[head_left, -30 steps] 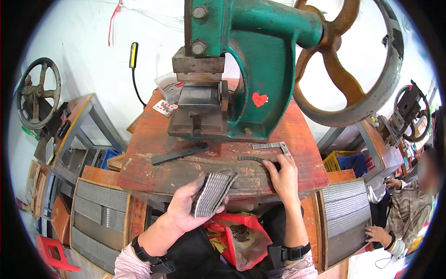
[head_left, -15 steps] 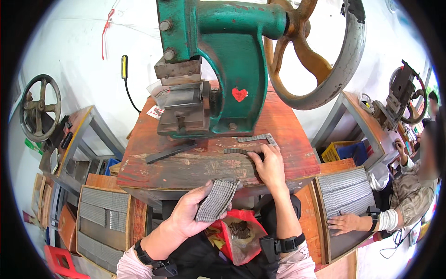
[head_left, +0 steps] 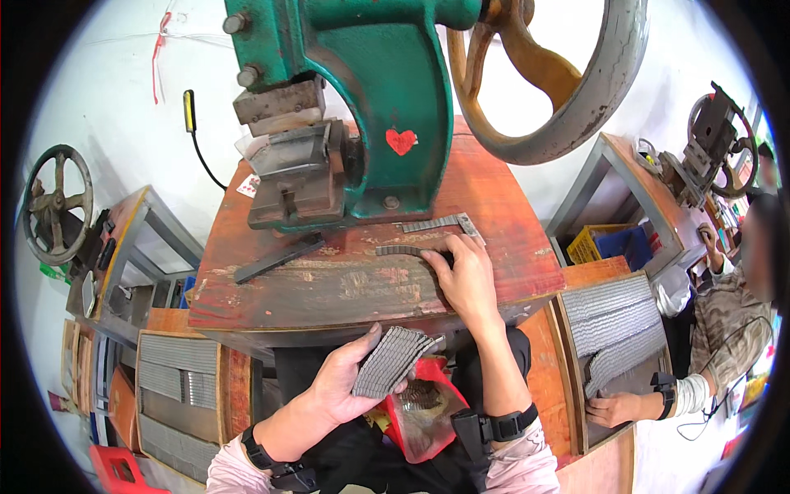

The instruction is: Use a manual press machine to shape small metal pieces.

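The left hand (head_left: 341,387) is closed around a stack of grey ribbed metal strips (head_left: 391,361), held below the front edge of the red worktop (head_left: 329,284). The right hand (head_left: 469,276) lies on the worktop, its fingers pressing on a row of small grey strips (head_left: 401,250) before the green press (head_left: 370,107).

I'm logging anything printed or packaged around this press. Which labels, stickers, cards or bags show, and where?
Heart sticker: red, on the green press body.
Small card: white with red marks, left of the press base.
Plastic bag: red, open, on the lap below the left hand.
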Available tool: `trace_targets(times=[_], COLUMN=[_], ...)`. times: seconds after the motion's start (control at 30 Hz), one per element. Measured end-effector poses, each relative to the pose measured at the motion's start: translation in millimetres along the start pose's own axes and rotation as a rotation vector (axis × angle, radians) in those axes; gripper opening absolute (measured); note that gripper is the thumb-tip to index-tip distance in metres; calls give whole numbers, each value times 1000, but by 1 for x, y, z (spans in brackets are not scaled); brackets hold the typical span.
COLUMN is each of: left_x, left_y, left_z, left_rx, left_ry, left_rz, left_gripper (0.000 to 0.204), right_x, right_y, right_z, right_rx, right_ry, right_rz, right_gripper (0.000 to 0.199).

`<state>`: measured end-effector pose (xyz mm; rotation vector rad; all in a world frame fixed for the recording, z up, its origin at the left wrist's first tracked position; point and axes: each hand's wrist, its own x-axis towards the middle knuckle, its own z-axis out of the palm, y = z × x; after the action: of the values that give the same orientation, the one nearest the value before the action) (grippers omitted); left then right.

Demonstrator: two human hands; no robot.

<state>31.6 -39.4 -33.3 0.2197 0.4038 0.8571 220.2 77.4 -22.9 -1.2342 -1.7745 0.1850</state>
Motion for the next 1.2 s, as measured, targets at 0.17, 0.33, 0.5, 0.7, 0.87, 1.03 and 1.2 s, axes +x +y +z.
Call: trace_targets(times=[0.17, 0.33, 0.5, 0.7, 0.87, 1.03, 1.2], left_x=[3, 9, -10, -81, -190, -284, -299], left_y=[-33, -94, -118, -38, 45, 94, 106], left_z=[-45, -93, -103, -108, -163, -232, -264], left_rx=[-86, -114, -78, 192, 909, 1331, 1427], left_ry=[74, 405, 455, 353, 1224, 1846, 1885], left_rz=[-165, -445, -444, 150, 644, 491, 216], left_gripper=[46, 35, 36, 36, 29, 33, 39], right_x=[0, 0, 1, 0, -1, -2, -4], right_y=[2, 5, 4, 2, 3, 7, 12], right_z=[1, 0, -1, -2, -1, -1, 2], right_rx=[21, -4, -41, -21, -6, -34, -27], right_ry=[8, -3, -65, -55, -57, -68, -67], right_rz=[6, -3, 28, 3, 22, 40, 115], right_gripper=[21, 17, 18, 15, 16, 17, 18])
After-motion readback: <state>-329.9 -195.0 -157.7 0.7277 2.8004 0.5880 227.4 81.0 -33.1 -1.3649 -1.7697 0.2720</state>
